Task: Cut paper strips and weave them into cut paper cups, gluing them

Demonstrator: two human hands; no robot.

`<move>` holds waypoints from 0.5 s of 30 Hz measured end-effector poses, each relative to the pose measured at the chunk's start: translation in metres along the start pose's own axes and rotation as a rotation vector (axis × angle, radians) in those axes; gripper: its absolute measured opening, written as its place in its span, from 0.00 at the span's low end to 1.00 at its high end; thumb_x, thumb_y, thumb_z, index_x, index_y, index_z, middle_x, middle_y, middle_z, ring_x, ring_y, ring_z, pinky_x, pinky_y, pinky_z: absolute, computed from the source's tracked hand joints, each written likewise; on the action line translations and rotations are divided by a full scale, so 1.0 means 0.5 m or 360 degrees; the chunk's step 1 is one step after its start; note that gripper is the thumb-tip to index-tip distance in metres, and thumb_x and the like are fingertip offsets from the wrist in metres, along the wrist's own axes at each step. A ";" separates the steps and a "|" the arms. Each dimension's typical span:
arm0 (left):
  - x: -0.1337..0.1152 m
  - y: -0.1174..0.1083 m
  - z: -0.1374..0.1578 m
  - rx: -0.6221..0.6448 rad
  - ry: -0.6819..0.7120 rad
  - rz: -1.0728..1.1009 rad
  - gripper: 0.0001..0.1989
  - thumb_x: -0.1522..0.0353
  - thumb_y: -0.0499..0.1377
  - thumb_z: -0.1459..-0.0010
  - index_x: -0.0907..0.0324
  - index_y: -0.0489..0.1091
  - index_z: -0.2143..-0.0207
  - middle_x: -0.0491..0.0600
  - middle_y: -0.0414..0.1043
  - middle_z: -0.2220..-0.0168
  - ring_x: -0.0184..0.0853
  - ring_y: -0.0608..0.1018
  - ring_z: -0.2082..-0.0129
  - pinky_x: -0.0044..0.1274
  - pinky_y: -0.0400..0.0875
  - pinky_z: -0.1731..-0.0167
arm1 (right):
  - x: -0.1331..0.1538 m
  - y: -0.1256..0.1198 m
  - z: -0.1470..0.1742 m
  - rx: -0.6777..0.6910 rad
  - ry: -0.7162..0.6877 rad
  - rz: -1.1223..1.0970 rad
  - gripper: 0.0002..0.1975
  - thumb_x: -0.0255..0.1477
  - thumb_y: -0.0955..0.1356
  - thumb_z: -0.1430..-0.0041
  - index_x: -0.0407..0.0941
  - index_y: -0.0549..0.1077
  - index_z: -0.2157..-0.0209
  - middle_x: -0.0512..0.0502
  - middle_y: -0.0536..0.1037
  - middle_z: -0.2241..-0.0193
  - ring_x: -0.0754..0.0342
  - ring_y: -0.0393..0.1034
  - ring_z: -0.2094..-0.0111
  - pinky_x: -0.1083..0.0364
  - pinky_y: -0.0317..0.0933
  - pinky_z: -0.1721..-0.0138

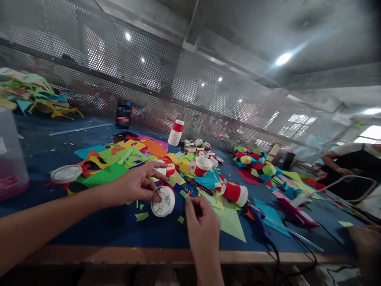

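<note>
My left hand (139, 183) is closed on a round white paper cup bottom (167, 203), its thumb pressing on the face that carries dark drawn lines. Between the thumb and forefinger of my right hand (203, 222) is a small green paper piece (183, 194), just right of the disc and apart from it. Small green scraps (141, 216) lie on the blue table below. Behind my fingers, a red and white paper cup (170, 170) lies partly hidden.
Coloured paper sheets (119, 155) cover the middle. A cup stack (175, 133) stands behind them. At right are a tipped cup (233, 193), a blue glue gun (260, 222) with cables, and a magenta tool (297, 212). A clear plastic container (12, 159) stands left. Another person (354, 167) is at right.
</note>
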State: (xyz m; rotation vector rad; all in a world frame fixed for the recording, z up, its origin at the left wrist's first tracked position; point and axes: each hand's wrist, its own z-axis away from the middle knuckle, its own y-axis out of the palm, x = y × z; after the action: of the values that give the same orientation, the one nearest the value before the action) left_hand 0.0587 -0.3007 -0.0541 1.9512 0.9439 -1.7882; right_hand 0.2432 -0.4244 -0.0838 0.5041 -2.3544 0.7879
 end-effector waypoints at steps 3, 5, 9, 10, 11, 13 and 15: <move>0.002 -0.015 -0.008 -0.0126 0.0016 -0.0158 0.41 0.61 0.68 0.55 0.57 0.54 0.41 0.60 0.71 0.47 0.34 0.80 0.67 0.29 0.77 0.66 | -0.015 -0.029 -0.009 -0.0186 -0.0256 0.0142 0.09 0.31 0.67 0.38 0.44 0.75 0.72 0.47 0.76 0.76 0.52 0.70 0.74 0.56 0.62 0.70; 0.007 -0.028 -0.012 -0.0237 0.0020 -0.0330 0.38 0.58 0.65 0.52 0.60 0.56 0.42 0.61 0.72 0.48 0.39 0.80 0.62 0.30 0.76 0.63 | -0.022 -0.049 -0.005 -0.0220 -0.0488 0.0257 0.07 0.29 0.68 0.38 0.43 0.78 0.68 0.44 0.79 0.71 0.50 0.72 0.68 0.53 0.64 0.63; 0.011 -0.047 -0.011 -0.0413 -0.0023 -0.0843 0.23 0.60 0.60 0.46 0.60 0.67 0.50 0.57 0.77 0.54 0.41 0.81 0.65 0.32 0.74 0.62 | -0.026 -0.065 0.029 -0.0025 -0.1269 0.0747 0.10 0.22 0.65 0.37 0.44 0.80 0.64 0.42 0.82 0.66 0.45 0.74 0.63 0.49 0.63 0.58; 0.009 -0.048 -0.009 -0.0433 -0.0032 -0.0978 0.20 0.61 0.59 0.45 0.60 0.69 0.52 0.55 0.77 0.56 0.41 0.80 0.66 0.32 0.73 0.62 | -0.026 -0.063 0.041 0.0032 -0.1407 0.0821 0.11 0.22 0.64 0.36 0.44 0.80 0.63 0.43 0.83 0.64 0.45 0.74 0.61 0.49 0.63 0.57; 0.008 -0.048 -0.007 -0.0443 -0.0034 -0.1101 0.17 0.63 0.59 0.44 0.59 0.70 0.53 0.55 0.78 0.57 0.42 0.80 0.65 0.33 0.72 0.61 | -0.025 -0.059 0.051 0.0075 -0.1480 0.0833 0.13 0.22 0.63 0.36 0.44 0.80 0.64 0.45 0.83 0.63 0.45 0.74 0.59 0.49 0.63 0.57; 0.008 -0.043 -0.003 -0.0454 -0.0013 -0.1300 0.15 0.64 0.56 0.42 0.59 0.72 0.53 0.56 0.77 0.55 0.47 0.80 0.60 0.36 0.71 0.58 | -0.022 -0.050 0.066 0.0128 -0.1522 0.0760 0.14 0.22 0.62 0.36 0.45 0.79 0.64 0.47 0.84 0.62 0.45 0.75 0.57 0.49 0.64 0.58; 0.010 -0.037 -0.001 -0.0450 0.0033 -0.1451 0.15 0.65 0.55 0.41 0.60 0.72 0.53 0.58 0.75 0.51 0.50 0.77 0.53 0.39 0.69 0.53 | -0.019 -0.049 0.068 0.0179 -0.1485 0.0606 0.13 0.25 0.62 0.36 0.45 0.79 0.64 0.47 0.84 0.63 0.45 0.75 0.57 0.50 0.66 0.60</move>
State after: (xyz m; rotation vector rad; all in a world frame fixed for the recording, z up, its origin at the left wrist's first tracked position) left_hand 0.0469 -0.2857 -0.0553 1.4394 2.1968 -1.8624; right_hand 0.2487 -0.4634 -0.1017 0.5525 -3.3522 1.0009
